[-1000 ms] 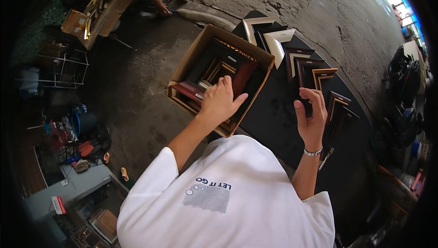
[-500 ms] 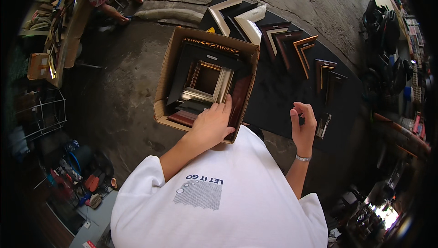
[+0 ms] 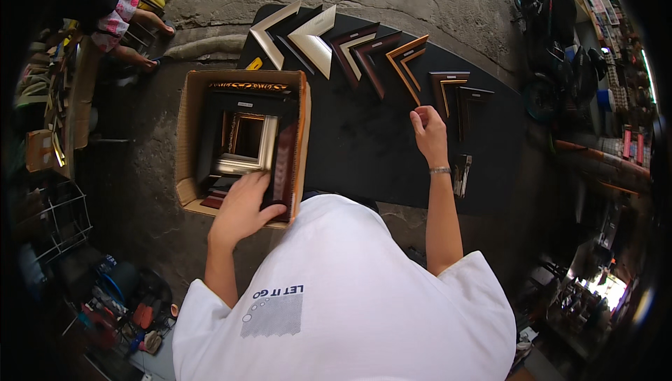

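Note:
My left hand [image 3: 245,202] reaches into a cardboard box [image 3: 183,150] with fingers stretched and thumb apart. Its fingertips are at the lower edge of a silver corner sample of picture-frame moulding [image 3: 267,144]. Around that sample are black moulding [image 3: 276,106], a small gold frame [image 3: 241,116] and a dark red-brown piece [image 3: 285,160]; the hand hides part of the box's contents. Over the black table my right hand [image 3: 431,136] has its fingers curled in, with nothing visible in them. It is close to the lower tip of a gold-brown corner sample [image 3: 402,66].
More corner samples, such as a cream one [image 3: 315,34] and a dark one [image 3: 467,104], lie along the far side of the black table [image 3: 350,150]. Slim metal pieces [image 3: 461,174] lie at right. Another person's leg [image 3: 143,57] shows far left, near stacked materials.
The view has shifted, so box and table appear further left. My right hand has moved forward from beside the metal pieces toward the samples, fingers more curled. My left hand stays at the box.

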`<state>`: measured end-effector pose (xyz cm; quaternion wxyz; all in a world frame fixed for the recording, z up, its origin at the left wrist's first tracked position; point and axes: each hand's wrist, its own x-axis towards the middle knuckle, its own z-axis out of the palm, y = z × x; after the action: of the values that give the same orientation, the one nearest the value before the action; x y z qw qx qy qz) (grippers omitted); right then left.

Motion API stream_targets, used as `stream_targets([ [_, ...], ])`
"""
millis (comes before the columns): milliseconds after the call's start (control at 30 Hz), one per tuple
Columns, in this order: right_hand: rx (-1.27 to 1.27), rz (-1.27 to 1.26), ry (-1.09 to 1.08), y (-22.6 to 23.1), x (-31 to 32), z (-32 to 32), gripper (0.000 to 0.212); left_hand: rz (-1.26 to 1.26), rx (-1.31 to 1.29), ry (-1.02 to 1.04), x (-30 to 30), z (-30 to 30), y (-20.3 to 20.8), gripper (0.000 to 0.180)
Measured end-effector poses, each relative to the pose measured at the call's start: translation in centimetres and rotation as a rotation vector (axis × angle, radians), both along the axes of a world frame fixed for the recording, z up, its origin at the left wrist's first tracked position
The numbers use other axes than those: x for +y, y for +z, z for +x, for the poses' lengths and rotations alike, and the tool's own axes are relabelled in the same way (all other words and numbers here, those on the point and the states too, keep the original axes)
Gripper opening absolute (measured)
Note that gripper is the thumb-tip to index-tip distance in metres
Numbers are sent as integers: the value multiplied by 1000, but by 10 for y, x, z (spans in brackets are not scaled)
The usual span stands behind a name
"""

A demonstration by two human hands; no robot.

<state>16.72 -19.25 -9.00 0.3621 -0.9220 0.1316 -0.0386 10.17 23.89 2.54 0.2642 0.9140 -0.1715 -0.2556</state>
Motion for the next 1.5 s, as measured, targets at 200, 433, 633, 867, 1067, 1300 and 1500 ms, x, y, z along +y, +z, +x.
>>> stream_targets([
  [200,-78,-394,30,-114,-50,89,36,-58,-201,524,-32,-18,48,50],
  [433,24,-283,428,-126,11,122,57,-199,-332,658,-112,-59,75,32],
  [633,120,-196,265,-152,17,136,55,-261,-208,457,-189,-39,72,26],
  [867,-88,360,498,-38,-41,37,58,-271,-402,262,-216,-13,36,49],
  [1067,518,1362,889,40,-109,-48,51,-208,-400,-19,-244,26,49,63],
  [1300,756,1714,712,-17,-86,-55,84,-455,68,281,-214,11,5,48],
  [1500,52,201,556,-117,-13,-12,21,-895,-16,962,-185,-15,14,27],
])
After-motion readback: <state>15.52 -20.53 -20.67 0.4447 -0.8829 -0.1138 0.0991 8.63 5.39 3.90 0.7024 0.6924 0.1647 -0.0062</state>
